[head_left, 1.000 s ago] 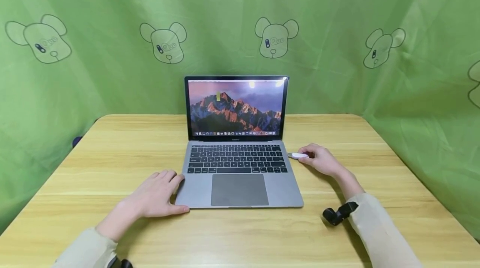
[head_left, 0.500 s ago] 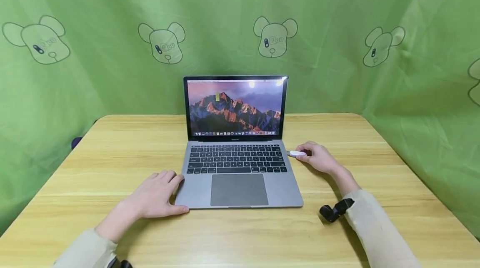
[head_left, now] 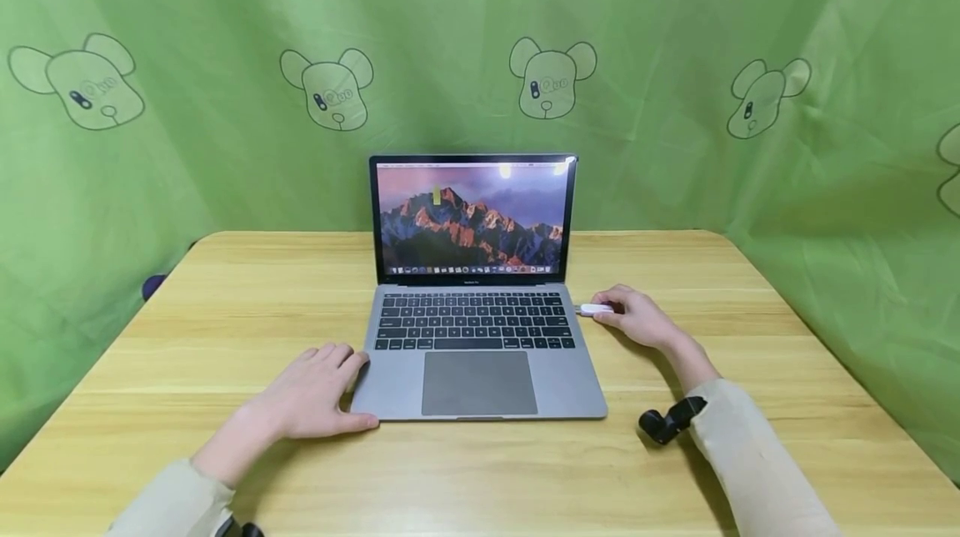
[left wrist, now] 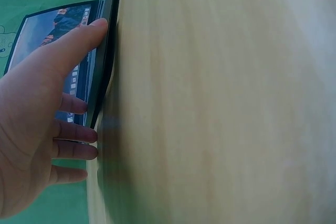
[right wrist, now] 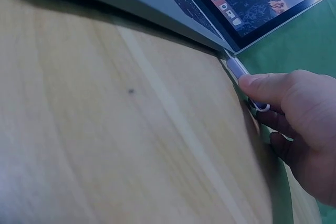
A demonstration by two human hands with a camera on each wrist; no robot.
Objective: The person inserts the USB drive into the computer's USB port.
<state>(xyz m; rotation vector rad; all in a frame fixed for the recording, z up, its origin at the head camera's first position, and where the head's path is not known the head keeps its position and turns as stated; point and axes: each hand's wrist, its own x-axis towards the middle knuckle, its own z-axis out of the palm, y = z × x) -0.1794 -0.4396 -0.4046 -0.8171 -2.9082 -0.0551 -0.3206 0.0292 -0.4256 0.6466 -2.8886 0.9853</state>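
Observation:
An unfolded grey laptop sits on the wooden table, its screen lit with a mountain picture. My left hand rests against its front left corner, thumb along the front edge. In the left wrist view the fingers of the left hand look extended beside the laptop's edge. To the right, my right hand pinches a white USB flash drive between thumb and fingers. The drive's metal plug meets the laptop's right side; some metal shows, and how deep it sits I cannot tell. The right wrist view shows the flash drive lined up with that side.
The wooden table extends around the laptop on all sides. A green curtain printed with bear heads hangs behind and at both sides. Each wrist bears a black camera, such as the right wrist's camera.
My right hand has moved slightly left, bringing the USB flash drive's plug closer against the laptop's right side, with less metal showing. The left hand has stayed in place.

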